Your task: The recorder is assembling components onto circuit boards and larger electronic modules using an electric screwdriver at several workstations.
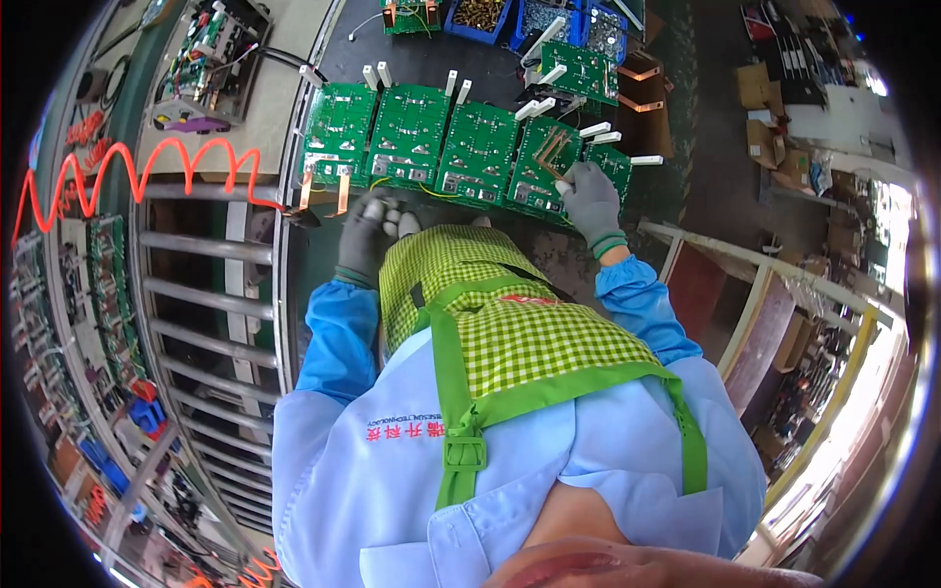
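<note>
Those gloves (pixel 595 204) look like matt knit cloth, circuit boards (pixel 407 127) kinda glossy, copper strips (pixel 343 194) shiny bare metal from where I'm standing, coiled hose (pixel 86 206) slick plastic

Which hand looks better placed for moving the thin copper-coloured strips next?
Probably the right: the grey-gloved right hand is at the strips' lower end, while the grey-gloved left hand sits well to their left.
</note>
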### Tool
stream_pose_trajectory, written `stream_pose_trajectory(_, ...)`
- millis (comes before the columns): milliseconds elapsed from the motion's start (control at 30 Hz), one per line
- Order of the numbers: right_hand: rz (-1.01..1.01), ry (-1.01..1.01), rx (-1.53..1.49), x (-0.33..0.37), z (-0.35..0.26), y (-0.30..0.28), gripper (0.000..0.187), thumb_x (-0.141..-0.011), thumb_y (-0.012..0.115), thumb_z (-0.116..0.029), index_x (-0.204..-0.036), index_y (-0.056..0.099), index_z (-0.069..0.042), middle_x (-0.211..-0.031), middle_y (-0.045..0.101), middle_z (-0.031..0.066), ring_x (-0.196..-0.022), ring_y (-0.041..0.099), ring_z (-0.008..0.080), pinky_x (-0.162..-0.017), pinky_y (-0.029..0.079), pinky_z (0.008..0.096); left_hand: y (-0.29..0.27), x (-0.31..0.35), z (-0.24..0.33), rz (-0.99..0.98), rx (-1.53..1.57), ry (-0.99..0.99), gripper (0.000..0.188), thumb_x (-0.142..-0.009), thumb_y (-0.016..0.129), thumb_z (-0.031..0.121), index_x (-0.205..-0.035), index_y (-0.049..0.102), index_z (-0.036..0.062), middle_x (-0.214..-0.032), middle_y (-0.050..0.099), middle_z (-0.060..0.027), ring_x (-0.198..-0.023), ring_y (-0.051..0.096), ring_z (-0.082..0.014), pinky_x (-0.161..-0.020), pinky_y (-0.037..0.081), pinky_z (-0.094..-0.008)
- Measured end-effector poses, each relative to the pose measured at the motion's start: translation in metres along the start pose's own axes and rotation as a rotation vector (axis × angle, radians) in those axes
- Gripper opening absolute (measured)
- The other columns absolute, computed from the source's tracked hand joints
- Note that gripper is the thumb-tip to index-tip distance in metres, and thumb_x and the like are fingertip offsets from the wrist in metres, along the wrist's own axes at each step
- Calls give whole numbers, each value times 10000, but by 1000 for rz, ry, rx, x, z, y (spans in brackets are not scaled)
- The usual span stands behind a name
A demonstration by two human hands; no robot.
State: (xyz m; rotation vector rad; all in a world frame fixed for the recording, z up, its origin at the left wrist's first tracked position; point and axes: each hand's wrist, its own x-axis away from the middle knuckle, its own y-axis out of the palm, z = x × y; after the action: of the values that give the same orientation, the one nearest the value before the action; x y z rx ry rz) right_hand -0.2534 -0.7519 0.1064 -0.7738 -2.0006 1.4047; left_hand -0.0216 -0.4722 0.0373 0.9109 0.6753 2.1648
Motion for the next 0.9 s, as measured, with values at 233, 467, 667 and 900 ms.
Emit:
stream_pose_trajectory(233, -27, -190, -195, -10, 32, 3, 188, -784, 665, -251, -837, 635, -73, -863, 596, 123, -804, 582, 324, -700, 466, 423, -43, -36, -39, 441, 72, 226, 193, -934, 498, 149, -1041, 574, 8, -859, 598, -51, -681, 559, -104, -565, 471, -196)
stream_pose_trajectory(467, -189, -195, -811, -7, -6, -40, 186, -857, 629, -188, -960, 622, -33, -799, 593, 43, -695, 558, 114, -606, 447, 273, 21, -32, -39, 149, -341, -211, 198, -902, 538, 186, -996, 574, 16, -830, 611, -55, -673, 587, -120, -581, 476, -212)
stream_pose_trajectory(667, -418, -331, -1016, -19, -67, -19, 215, -882, 566, -107, -1067, 559, 2, -904, 625, 71, -727, 580, 80, -664, 485, 241, -58, -30, -44, 331, -426, -334, 219, -902, 555, 180, -1056, 558, 24, -870, 613, -59, -667, 591, -121, -526, 481, -208)
stream_pose_trajectory(900, -617, -332, -1059, -28, -121, -14, 377, -918, 557, -252, -1184, 488, 5, -1027, 601, 96, -912, 611, 148, -804, 493, 262, -71, -37, -27, 384, 193, 87, 205, -943, 510, 155, -1099, 541, 26, -851, 603, -61, -671, 567, -113, -532, 475, -204)
